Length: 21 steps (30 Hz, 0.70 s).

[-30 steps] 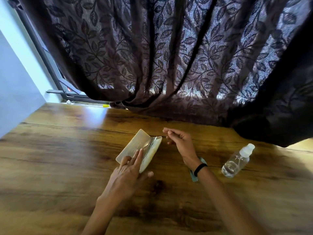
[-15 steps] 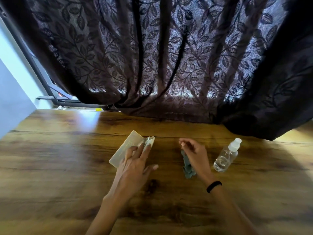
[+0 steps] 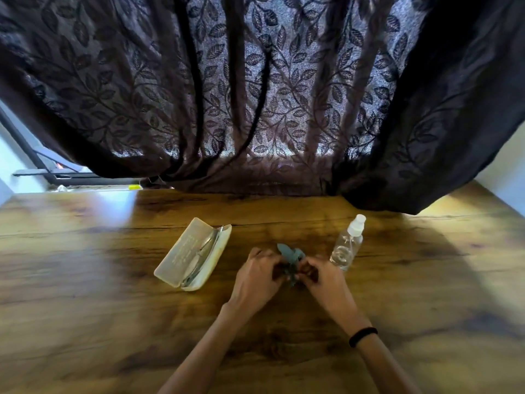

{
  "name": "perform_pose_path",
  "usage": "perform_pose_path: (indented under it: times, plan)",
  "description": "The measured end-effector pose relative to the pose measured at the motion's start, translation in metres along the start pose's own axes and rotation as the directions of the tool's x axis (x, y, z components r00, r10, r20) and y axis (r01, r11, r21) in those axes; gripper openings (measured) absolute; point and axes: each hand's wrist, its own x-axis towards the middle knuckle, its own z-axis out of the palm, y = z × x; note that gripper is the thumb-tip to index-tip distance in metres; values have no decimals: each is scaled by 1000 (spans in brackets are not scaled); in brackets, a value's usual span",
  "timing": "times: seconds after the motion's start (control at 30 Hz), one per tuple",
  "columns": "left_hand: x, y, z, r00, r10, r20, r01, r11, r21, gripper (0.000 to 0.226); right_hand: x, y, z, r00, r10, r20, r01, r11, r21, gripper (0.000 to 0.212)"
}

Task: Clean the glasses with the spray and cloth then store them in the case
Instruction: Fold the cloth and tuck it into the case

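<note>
The dark leaf-pattern curtain (image 3: 255, 95) hangs down to the far edge of the counter (image 3: 85, 308). It takes no part in the work, but it shades the work area, so a smear on a lens could go unnoticed.

The pale case (image 3: 181, 251) lies open on the counter, to the left of my hands and apart from them. Hazard: shutting the lid with part of the frame standing proud of the base would bend it. Check seating first.

The clear spray bottle (image 3: 346, 245), with its white cap on, is just beside my right hand (image 3: 324, 280). Hazard: a sideways movement of that hand while it works the cloth would knock the bottle over.

My left hand (image 3: 255, 277) and my right hand both have their fingers curled inward. Each pinches one side of the cloth, low over the counter, and neither holds anything else.

The glasses (image 3: 203, 253) lie inside the open case, in the half nearer my hands. The frame is thin, bright metal. The view is blurred here, so I cannot tell whether the lenses are clean.

The cloth (image 3: 289, 257) is small, grey-green and crumpled, bunched between my hands with one corner sticking up. Hazard: grit picked up from the counter would scratch the lenses.
</note>
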Motion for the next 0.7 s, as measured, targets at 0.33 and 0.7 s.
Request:
perform_pose_path:
  times: [0.33,0.7]
  plan:
    - [7,-8,1,998,-42,-36,33,978,-205,16,5,-3,1,999,32,1,-32,993,115,8]
    - [9,-4,-32,931,-358,-76,222,717,-661,20,10,-30,-24,940,285,187,-262,252,931,11]
